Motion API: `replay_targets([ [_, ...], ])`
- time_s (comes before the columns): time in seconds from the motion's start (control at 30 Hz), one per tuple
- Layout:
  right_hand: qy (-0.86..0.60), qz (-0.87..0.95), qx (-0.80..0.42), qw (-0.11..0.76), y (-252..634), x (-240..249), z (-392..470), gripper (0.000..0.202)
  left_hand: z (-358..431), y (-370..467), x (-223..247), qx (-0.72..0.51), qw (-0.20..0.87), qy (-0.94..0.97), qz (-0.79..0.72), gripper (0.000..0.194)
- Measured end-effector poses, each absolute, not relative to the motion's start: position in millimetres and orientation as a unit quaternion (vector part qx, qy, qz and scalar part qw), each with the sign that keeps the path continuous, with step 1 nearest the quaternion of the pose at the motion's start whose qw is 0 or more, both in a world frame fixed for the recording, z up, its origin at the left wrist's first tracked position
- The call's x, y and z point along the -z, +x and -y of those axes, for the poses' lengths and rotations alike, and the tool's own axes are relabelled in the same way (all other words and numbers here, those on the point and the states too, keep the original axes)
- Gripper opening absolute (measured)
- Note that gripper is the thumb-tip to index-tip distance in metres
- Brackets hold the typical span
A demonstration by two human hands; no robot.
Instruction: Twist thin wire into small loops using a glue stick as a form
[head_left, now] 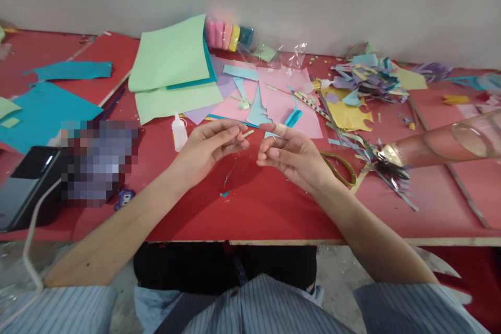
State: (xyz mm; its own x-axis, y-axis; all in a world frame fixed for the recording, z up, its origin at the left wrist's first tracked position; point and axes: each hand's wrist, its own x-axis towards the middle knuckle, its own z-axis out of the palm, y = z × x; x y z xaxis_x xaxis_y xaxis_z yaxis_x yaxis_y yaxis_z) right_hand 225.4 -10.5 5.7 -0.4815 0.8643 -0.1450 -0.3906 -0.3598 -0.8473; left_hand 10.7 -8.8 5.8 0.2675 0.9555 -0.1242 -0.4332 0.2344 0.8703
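My left hand (pixel 217 145) is raised over the red table (pixel 235 219), thumb and fingers pinched on a small pale green paper strip (pixel 248 134) that sticks out toward the right. Facing it, a short gap away, is my right hand (pixel 291 154), its thumb bent against its curled fingers; whatever it may hold is too small to make out. A white glue bottle (pixel 179 133) stands just left of my left hand. Close to my right hand lie yellow-green scissors handles (pixel 340 169). Tiny scraps (pixel 224 194) lie on the table below both hands.
Green sheets (pixel 168 57) and pink sheets (pixel 287 91) lie behind my hands, near clay packs (pixel 229 35). A heap of paper strips (pixel 370 78) and a clear bottle (pixel 450 141) are at right. A phone (pixel 29 188) with a cable and blue paper (pixel 50 109) are at left.
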Motion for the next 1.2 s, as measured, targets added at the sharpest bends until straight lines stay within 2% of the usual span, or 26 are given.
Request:
replay_targets([
  [0.13, -0.33, 0.389, -0.757, 0.408, 224, 0, 9, 0.029, 11, 11, -6, -0.451, 0.667, 0.453, -0.383, 0.014],
  [0.3, -0.351, 0.406, -0.746, 0.394, 224, 5, 7, 0.029, 16, 13, -9, -0.396, 0.557, 0.591, -0.428, 0.018],
  [0.5, -0.368, 0.418, -0.735, 0.386, 224, 5, 7, 0.032, 17, 13, -4, -0.389, 0.393, 0.706, -0.442, 0.013],
  [0.73, -0.379, 0.438, -0.722, 0.378, 226, 4, 6, 0.031, 15, 12, -4, -0.376, 0.394, 0.719, -0.432, 0.015],
  [0.97, -0.351, 0.43, -0.741, 0.377, 226, 8, 8, 0.021, 17, 14, -5, -0.369, 0.392, 0.721, -0.437, 0.012],
  [1.2, -0.366, 0.449, -0.728, 0.366, 224, 7, 9, 0.025, 18, 15, -6, -0.357, 0.331, 0.753, -0.443, 0.01],
])
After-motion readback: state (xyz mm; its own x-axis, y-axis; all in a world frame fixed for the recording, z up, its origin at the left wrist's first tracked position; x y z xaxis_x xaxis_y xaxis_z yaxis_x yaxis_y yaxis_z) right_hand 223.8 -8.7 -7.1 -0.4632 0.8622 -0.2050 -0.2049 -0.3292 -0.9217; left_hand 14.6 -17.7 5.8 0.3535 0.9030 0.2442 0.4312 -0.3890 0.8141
